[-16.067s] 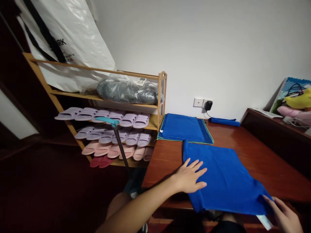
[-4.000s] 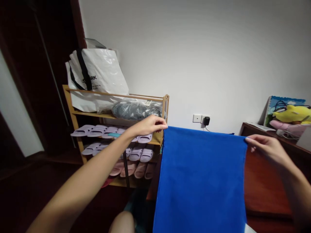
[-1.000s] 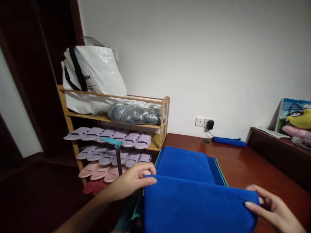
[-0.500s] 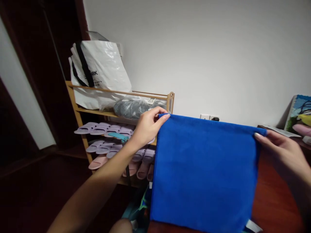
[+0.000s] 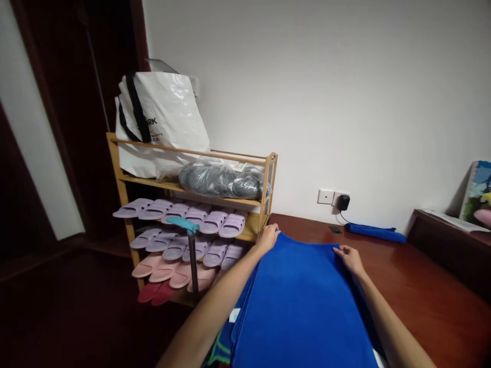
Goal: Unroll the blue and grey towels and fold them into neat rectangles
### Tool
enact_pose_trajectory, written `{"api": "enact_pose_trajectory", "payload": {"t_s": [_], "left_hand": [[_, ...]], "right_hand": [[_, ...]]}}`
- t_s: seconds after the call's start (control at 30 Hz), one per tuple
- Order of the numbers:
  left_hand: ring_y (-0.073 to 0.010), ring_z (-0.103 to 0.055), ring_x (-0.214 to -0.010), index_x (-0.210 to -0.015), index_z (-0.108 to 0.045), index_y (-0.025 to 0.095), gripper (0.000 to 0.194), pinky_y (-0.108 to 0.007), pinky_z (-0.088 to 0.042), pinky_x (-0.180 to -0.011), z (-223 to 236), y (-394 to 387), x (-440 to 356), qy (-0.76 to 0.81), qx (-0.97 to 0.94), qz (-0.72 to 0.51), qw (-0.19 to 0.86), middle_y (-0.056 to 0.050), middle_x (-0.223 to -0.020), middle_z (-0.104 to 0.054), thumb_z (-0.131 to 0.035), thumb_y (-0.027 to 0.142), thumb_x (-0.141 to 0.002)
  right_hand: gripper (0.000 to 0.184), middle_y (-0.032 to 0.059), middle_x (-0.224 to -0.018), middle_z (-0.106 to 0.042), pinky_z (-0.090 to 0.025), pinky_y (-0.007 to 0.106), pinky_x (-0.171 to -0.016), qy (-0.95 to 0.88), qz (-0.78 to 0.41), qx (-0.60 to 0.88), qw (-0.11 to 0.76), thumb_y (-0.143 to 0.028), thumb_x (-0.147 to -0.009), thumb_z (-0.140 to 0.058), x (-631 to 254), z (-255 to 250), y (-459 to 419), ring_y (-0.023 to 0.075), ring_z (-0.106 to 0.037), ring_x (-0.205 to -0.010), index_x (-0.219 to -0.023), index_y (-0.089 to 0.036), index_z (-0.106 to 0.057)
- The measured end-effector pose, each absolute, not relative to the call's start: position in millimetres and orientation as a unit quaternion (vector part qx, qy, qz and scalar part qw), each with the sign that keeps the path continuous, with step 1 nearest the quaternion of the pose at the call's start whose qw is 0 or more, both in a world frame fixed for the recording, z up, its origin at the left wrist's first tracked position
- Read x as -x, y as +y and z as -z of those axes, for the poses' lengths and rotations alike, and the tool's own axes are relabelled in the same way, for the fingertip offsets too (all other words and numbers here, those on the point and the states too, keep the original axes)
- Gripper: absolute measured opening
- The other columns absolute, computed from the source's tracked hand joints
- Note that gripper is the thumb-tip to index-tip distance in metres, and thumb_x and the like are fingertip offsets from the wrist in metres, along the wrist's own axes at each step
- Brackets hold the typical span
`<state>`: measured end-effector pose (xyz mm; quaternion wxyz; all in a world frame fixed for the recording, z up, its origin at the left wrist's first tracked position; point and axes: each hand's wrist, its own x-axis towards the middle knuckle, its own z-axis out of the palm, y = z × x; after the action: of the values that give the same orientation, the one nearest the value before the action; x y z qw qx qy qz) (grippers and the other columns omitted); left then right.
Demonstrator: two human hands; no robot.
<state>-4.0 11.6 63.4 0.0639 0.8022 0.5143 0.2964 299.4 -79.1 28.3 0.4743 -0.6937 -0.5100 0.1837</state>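
Observation:
A plain blue cloth (image 5: 303,301) stretches between my two hands over the reddish-brown desk (image 5: 414,291). My left hand (image 5: 267,237) pinches its far left corner, close to the desk's left end. At the far right corner, my right hand (image 5: 350,259) grips the edge between thumb and fingers. The far edge sags slightly between them. Layers of blue fabric show under its left side, with a white tag (image 5: 234,315) sticking out. The near end of the cloth runs out of view at the bottom.
A wooden shoe rack (image 5: 268,189) holds rows of slippers (image 5: 215,222), a bagged grey bundle (image 5: 226,180) and a white tote bag (image 5: 172,110). A blue-topped handle (image 5: 182,225) stands before it. At the back lies a rolled blue cloth (image 5: 374,232), below a black plug (image 5: 343,202).
Both hands have lowered the cloth from upright in front of me towards the desk and moved closer together. The rolled cloth at the back has come into view.

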Motion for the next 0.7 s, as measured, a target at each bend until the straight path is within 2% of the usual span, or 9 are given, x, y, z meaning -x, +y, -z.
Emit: {"api": "enact_pose_trajectory", "payload": {"t_s": [0.1, 0.13, 0.2, 0.23, 0.27, 0.33, 0.4, 0.47, 0.7], "left_hand": [[-0.0226, -0.064, -0.091, -0.094, -0.062, 0.018, 0.009, -0.03, -0.046, -0.077, -49.3, 21.4, 6.1, 0.526, -0.805, -0.269, 0.051, -0.008, -0.094, -0.067, -0.054, 0.021, -0.091], [-0.0236, -0.063, -0.094, -0.096, -0.062, 0.017, 0.011, -0.032, -0.046, -0.08, -47.7, 22.3, 8.4, 0.526, -0.807, -0.263, 0.045, -0.009, -0.097, -0.066, -0.053, 0.021, -0.092], [-0.0252, -0.059, -0.105, -0.108, -0.059, 0.016, 0.019, -0.036, -0.043, -0.089, -45.5, 17.9, 13.9, 0.518, -0.815, -0.259, 0.029, -0.012, -0.109, -0.062, -0.047, 0.02, -0.094], [-0.025, -0.054, -0.112, -0.116, -0.055, 0.017, 0.024, -0.037, -0.039, -0.095, -43.8, 12.5, 16.7, 0.508, -0.821, -0.261, 0.021, -0.013, -0.119, -0.058, -0.045, 0.021, -0.095], [-0.0244, -0.048, -0.121, -0.125, -0.05, 0.018, 0.03, -0.037, -0.035, -0.101, -41.1, 5.3, 19.4, 0.489, -0.832, -0.262, 0.013, -0.013, -0.129, -0.052, -0.042, 0.023, -0.096], [-0.0223, -0.034, -0.133, -0.137, -0.04, 0.022, 0.042, -0.037, -0.027, -0.108, -33.2, -11.7, 23.9, 0.428, -0.871, -0.24, 0.014, -0.009, -0.145, -0.039, -0.04, 0.035, -0.097], [-0.0226, -0.024, -0.138, -0.142, -0.034, 0.026, 0.05, -0.041, -0.021, -0.111, -24.2, -27.5, 26.5, 0.37, -0.91, -0.183, 0.035, -0.005, -0.151, -0.03, -0.035, 0.049, -0.097], [-0.0232, -0.019, -0.14, -0.144, -0.033, 0.028, 0.054, -0.046, -0.016, -0.112, -18.2, -38.5, 27.1, 0.357, -0.923, -0.13, 0.059, -0.005, -0.153, -0.025, -0.028, 0.055, -0.096], [-0.0232, -0.01, -0.142, -0.146, -0.028, 0.026, 0.058, -0.049, -0.011, -0.113, -33.1, -79.8, 33.9, 0.366, -0.922, -0.084, 0.096, -0.007, -0.155, -0.016, -0.024, 0.056, -0.097]], "right_hand": [[0.045, 0.0006, -0.068, -0.062, -0.048, 0.029, -0.064, -0.513, -0.154, 0.732, 0.421, -0.058, -0.082, -0.049, -306.0, -13.3, -71.4, 0.0127, -0.058, -0.063, -0.081, -0.014, -0.06], [0.049, 0.005, -0.075, -0.066, -0.049, 0.032, -0.069, -0.516, -0.14, 0.74, 0.407, -0.059, -0.08, -0.048, -307.3, -11.8, -71.1, 0.0167, -0.061, -0.07, -0.088, -0.013, -0.062], [0.062, 0.0143, -0.104, -0.066, -0.046, 0.041, -0.085, -0.525, -0.108, 0.748, 0.39, -0.063, -0.075, -0.051, -305.1, -11.2, -76.0, 0.0265, -0.061, -0.096, -0.109, -0.012, -0.06], [0.07, 0.0152, -0.121, -0.059, -0.04, 0.045, -0.094, -0.544, -0.092, 0.743, 0.38, -0.064, -0.072, -0.053, -300.9, -11.1, -81.4, 0.03, -0.055, -0.111, -0.121, -0.015, -0.055], [0.075, 0.0123, -0.136, -0.049, -0.033, 0.048, -0.102, -0.578, -0.079, 0.73, 0.356, -0.065, -0.071, -0.054, -295.0, -10.5, -88.5, 0.0312, -0.045, -0.124, -0.131, -0.02, -0.048], [0.074, 0.0022, -0.15, -0.03, -0.018, 0.051, -0.111, -0.661, -0.071, 0.695, 0.274, -0.068, -0.075, -0.047, -279.9, -8.1, -105.3, 0.0279, -0.025, -0.138, -0.14, -0.033, -0.037], [0.067, -0.0025, -0.153, -0.021, -0.011, 0.051, -0.113, -0.71, -0.083, 0.675, 0.181, -0.069, -0.083, -0.031, -265.6, -5.4, -120.8, 0.0226, -0.015, -0.142, -0.142, -0.037, -0.03], [0.067, -0.0028, -0.154, -0.017, -0.011, 0.049, -0.114, -0.713, -0.094, 0.682, 0.136, -0.069, -0.086, -0.021, -256.3, -4.5, -131.6, 0.0199, -0.01, -0.142, -0.144, -0.036, -0.026], [0.068, -0.0027, -0.154, -0.015, -0.013, 0.05, -0.114, -0.703, -0.089, 0.694, 0.128, -0.07, -0.086, -0.02, -247.4, -9.3, -168.4, 0.0205, -0.008, -0.142, -0.144, -0.035, -0.025]]}}
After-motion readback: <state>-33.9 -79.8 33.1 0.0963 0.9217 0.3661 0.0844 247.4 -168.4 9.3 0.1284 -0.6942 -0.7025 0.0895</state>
